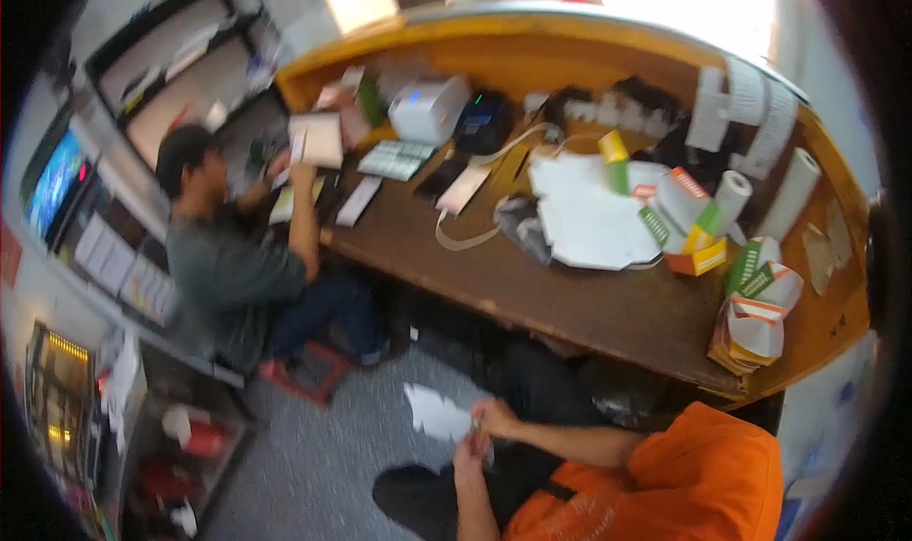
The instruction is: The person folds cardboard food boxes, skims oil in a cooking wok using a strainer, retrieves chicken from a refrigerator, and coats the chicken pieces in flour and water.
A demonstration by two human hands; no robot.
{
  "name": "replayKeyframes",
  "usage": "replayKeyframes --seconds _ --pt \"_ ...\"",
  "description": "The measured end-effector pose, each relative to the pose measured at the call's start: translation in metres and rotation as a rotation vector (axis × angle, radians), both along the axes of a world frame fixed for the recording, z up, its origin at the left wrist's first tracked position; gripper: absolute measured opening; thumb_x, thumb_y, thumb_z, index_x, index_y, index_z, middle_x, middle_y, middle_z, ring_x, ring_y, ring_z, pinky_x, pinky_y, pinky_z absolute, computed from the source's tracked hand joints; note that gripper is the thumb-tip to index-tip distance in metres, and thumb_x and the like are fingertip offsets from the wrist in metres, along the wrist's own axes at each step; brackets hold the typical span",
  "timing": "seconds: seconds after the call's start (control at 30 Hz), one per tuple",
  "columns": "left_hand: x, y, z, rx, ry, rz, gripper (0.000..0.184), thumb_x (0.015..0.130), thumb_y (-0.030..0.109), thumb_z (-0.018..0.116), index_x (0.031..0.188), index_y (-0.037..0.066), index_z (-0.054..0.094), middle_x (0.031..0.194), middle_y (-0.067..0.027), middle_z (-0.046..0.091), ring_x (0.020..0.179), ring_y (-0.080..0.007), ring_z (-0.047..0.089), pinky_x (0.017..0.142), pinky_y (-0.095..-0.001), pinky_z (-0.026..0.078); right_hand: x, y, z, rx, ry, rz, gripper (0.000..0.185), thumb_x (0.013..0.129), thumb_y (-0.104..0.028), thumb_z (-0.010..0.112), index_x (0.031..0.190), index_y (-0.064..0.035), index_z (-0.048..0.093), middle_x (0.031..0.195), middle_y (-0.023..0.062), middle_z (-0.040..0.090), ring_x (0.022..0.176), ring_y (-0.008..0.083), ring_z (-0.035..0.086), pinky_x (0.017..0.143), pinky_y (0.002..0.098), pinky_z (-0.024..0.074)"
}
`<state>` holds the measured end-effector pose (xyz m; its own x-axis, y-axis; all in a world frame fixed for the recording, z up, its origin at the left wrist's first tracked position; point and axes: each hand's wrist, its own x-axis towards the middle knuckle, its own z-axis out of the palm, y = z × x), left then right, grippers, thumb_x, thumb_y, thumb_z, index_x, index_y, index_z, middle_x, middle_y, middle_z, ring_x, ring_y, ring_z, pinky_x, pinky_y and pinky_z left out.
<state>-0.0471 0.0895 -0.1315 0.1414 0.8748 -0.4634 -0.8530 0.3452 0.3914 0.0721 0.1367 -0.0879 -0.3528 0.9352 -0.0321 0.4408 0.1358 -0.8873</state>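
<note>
My right hand (496, 417) and my left hand (468, 452) are close together over my lap, fingers drawn in around something small and blurred that I cannot make out. Just beyond the fingers is a white sheet (437, 415) with ragged, notched edges; whether it is held or lies lower down cannot be told. My orange sleeve and shirt (679, 470) fill the lower right, with dark trouser legs under and beside the hands.
A brown desk (456, 273) bears white sheets (589, 213), folded cartons (750, 327), paper rolls and a white device (427, 109). At the left, a co-worker (233, 256) sits on a red stool (309, 372), hands at the desk. Shelves (180, 398) stand at lower left.
</note>
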Motion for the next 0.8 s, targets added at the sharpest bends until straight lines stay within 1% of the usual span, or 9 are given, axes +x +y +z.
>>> replayKeyframes --seconds 0.03,0.1,0.13,0.17,0.2,0.27,0.33,0.73,0.8 --pt "0.001 -0.016 0.013 -0.167 -0.034 0.071 0.039 0.089 0.013 0.048 0.128 0.006 0.049 0.128 -0.0033 0.054 0.087 -0.0138 0.055 0.076 -0.0244 0.045 0.000 -0.001 0.001 -0.032 -0.036 -0.016 0.012 0.070 -0.007 0.064 0.082 -0.0061 0.066 0.078 0.0092 0.067 0.074 0.0204 0.064 0.068 0.0339 0.0497" --pt "0.005 -0.009 0.040 -0.393 0.118 0.202 0.024 0.092 0.011 0.044 0.113 0.003 0.054 0.091 -0.0066 0.061 0.070 -0.0139 0.055 0.056 -0.0261 0.047 -0.006 0.007 -0.008 -0.230 0.035 -0.005 0.012 0.072 -0.009 0.065 0.083 -0.0043 0.067 0.080 0.0089 0.068 0.075 0.0164 0.064 0.068 0.0332 0.0501" --pt "-0.011 -0.013 -0.016 -0.368 0.068 0.125 0.019 0.093 0.010 0.042 0.105 0.003 0.055 0.078 -0.0023 0.057 0.064 -0.0140 0.054 0.052 -0.0236 0.045 -0.007 0.007 -0.009 -0.202 0.075 -0.035 0.013 0.072 -0.010 0.067 0.083 -0.0041 0.068 0.080 0.0085 0.068 0.073 0.0157 0.063 0.067 0.0321 0.0501" --pt "-0.002 -0.013 0.016 -0.335 0.060 0.162 0.017 0.092 0.010 0.044 0.103 0.004 0.055 0.076 -0.0014 0.056 0.061 -0.0115 0.052 0.049 -0.0226 0.043 -0.006 0.009 -0.011 -0.293 0.145 -0.024 0.015 0.073 -0.011 0.067 0.086 -0.0037 0.070 0.080 0.0082 0.069 0.072 0.0140 0.063 0.066 0.0307 0.0500" --pt "-0.012 -0.022 -0.003 -0.171 -0.088 0.093 0.018 0.092 0.009 0.045 0.105 0.003 0.056 0.079 -0.0026 0.057 0.063 -0.0132 0.054 0.051 -0.0239 0.045 -0.005 0.010 -0.005 -0.323 0.147 -0.029 0.014 0.076 -0.012 0.067 0.087 -0.0037 0.071 0.081 0.0074 0.069 0.073 0.0120 0.062 0.066 0.0293 0.0496" --pt "-0.001 -0.017 0.037 -0.406 0.182 0.158 0.017 0.093 0.014 0.049 0.103 0.003 0.058 0.090 -0.0042 0.059 0.078 -0.0168 0.060 0.066 -0.0264 0.051 -0.003 0.011 -0.004 -0.405 0.188 -0.048 0.015 0.079 -0.012 0.068 0.088 -0.0009 0.070 0.080 0.0055 0.068 0.073 0.0108 0.061 0.066 0.0273 0.0486" --pt "-0.005 -0.019 0.023 -0.392 0.207 0.139 0.025 0.089 0.015 0.058 0.109 -0.001 0.055 0.102 -0.0091 0.059 0.096 -0.0205 0.059 0.085 -0.0331 0.050 -0.004 0.011 -0.013 -0.399 0.243 -0.037 0.013 0.079 -0.009 0.069 0.088 0.0010 0.069 0.079 0.0046 0.068 0.072 0.0101 0.060 0.065 0.0253 0.0479" --pt "-0.002 -0.018 0.021 -0.321 0.155 0.199 0.031 0.088 0.006 0.058 0.117 -0.004 0.052 0.109 -0.0121 0.059 0.100 -0.0222 0.059 0.088 -0.0324 0.049 -0.008 0.009 0.009 -0.254 0.182 -0.060 0.012 0.074 -0.010 0.070 0.083 -0.0017 0.069 0.077 0.0092 0.069 0.070 0.0134 0.065 0.065 0.0272 0.0498" --pt "-0.001 -0.018 0.017 -0.325 0.133 0.247 0.034 0.088 0.005 0.057 0.120 -0.005 0.049 0.110 -0.0122 0.059 0.101 -0.0227 0.058 0.089 -0.0329 0.049 -0.009 0.008 0.015 -0.044 0.139 -0.029 0.011 0.074 -0.010 0.070 0.082 -0.0008 0.068 0.077 0.0091 0.069 0.069 0.0146 0.065 0.065 0.0275 0.0498"
